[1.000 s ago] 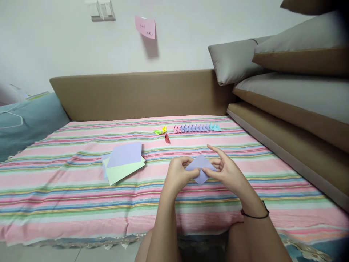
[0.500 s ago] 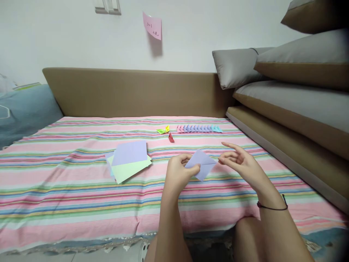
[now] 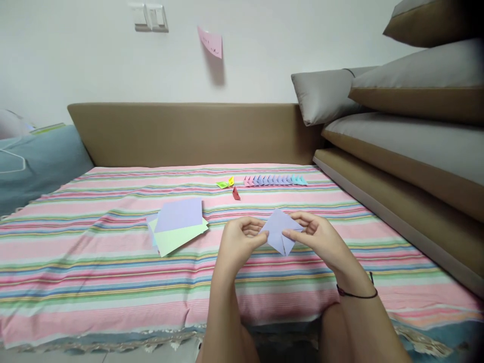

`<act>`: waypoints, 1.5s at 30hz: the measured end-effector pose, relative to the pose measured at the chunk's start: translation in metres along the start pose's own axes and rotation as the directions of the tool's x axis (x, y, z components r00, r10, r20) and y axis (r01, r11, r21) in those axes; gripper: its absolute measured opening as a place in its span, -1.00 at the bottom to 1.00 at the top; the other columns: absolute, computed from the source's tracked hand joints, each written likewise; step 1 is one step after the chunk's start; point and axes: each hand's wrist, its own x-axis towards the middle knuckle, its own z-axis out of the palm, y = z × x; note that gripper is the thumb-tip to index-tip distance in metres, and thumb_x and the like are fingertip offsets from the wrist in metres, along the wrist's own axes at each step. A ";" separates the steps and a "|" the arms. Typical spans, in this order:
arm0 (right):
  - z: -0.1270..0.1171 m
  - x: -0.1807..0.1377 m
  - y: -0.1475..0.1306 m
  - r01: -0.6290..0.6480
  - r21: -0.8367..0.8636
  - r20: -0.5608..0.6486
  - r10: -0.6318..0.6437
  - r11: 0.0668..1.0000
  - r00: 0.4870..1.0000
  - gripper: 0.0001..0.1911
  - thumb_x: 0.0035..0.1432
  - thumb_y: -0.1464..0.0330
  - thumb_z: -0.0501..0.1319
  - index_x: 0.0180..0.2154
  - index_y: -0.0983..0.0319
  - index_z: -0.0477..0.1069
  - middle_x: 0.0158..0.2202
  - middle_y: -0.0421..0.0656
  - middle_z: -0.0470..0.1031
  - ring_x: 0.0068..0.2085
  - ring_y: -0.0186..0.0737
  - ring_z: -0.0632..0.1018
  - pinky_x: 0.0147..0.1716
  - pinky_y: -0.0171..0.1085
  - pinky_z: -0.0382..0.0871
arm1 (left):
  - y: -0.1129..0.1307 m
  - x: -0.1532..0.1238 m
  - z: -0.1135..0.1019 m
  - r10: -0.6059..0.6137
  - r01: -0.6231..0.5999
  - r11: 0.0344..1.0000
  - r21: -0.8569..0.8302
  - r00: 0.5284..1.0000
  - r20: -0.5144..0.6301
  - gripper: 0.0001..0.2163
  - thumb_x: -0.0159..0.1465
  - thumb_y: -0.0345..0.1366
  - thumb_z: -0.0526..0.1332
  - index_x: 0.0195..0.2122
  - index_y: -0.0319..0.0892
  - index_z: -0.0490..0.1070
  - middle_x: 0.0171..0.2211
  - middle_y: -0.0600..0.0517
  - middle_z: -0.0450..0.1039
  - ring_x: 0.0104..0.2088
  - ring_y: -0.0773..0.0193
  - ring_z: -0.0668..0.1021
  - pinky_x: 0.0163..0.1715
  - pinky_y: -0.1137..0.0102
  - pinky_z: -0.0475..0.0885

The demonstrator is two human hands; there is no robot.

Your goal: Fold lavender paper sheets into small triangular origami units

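Note:
A small folded sheet of lilac paper point(image 3: 278, 228) is held up between my two hands, one corner pointing down, with crease lines across its right and lower parts. My left hand point(image 3: 244, 239) pinches its left corner between thumb and fingers. On the right side my right hand point(image 3: 312, 231) grips it, the thumb pressed on the front and the fingers partly hidden behind. To the left lies a loose stack of lilac and pale green paper sheets point(image 3: 180, 214) on the striped cloth point(image 3: 124, 282).
Farther back stand a row of pink, lilac and blue folded paper pieces point(image 3: 274, 180), a red folded piece point(image 3: 236, 193) and yellow-green folded pieces point(image 3: 226, 183). Grey-brown cushions point(image 3: 408, 131) are piled at the right. A brown backrest point(image 3: 189, 133) runs along the wall.
My right hand has come in from the right and closed on the lilac paper, which has turned slightly. My left hand keeps its hold. The camera view has shifted a little.

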 end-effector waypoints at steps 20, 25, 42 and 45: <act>-0.042 -0.011 0.011 -0.039 0.188 -0.063 0.051 0.981 0.997 -0.51 0.10 0.25 0.24 0.07 0.16 0.29 -0.05 -0.04 0.50 -0.19 -0.13 0.57 -0.27 -0.19 0.52 | -0.014 0.030 0.057 0.010 -0.017 0.973 -0.229 0.999 -0.034 -0.56 0.04 -0.27 0.36 -0.07 -0.13 0.25 -0.49 0.12 0.44 -0.50 0.39 0.49 -0.47 0.51 0.36; -0.051 -0.016 0.013 0.050 0.052 0.022 -0.051 0.997 0.998 -0.71 0.20 0.27 0.12 -0.07 0.08 0.49 0.04 -0.13 0.43 -0.04 -0.13 0.52 -0.09 -0.16 0.48 | -0.015 0.030 0.054 -0.013 0.003 0.992 -0.127 0.997 -0.082 -0.76 0.06 -0.23 0.33 -0.27 -0.21 0.46 -0.45 0.04 0.48 -0.49 0.38 0.47 -0.49 0.50 0.34; -0.045 -0.013 0.011 0.025 0.073 -0.225 -0.008 0.997 0.974 -0.81 0.01 0.23 0.34 -0.39 0.19 0.44 -0.41 -0.17 0.54 -0.29 -0.21 0.57 -0.30 -0.30 0.48 | -0.007 0.022 0.067 0.091 -0.081 0.985 -0.152 0.994 0.058 -0.74 0.10 -0.36 0.30 -0.16 -0.17 0.45 -0.28 -0.02 0.52 -0.40 0.32 0.53 -0.49 0.51 0.39; -0.042 -0.012 0.012 0.019 0.116 -0.257 0.011 0.993 0.966 -0.78 -0.04 0.24 0.37 -0.43 0.21 0.41 -0.43 -0.17 0.54 -0.32 -0.20 0.59 -0.31 -0.30 0.50 | -0.008 0.022 0.068 0.092 -0.085 0.987 -0.135 0.995 0.044 -0.75 0.10 -0.35 0.29 -0.15 -0.19 0.47 -0.30 -0.04 0.54 -0.36 0.29 0.54 -0.44 0.49 0.42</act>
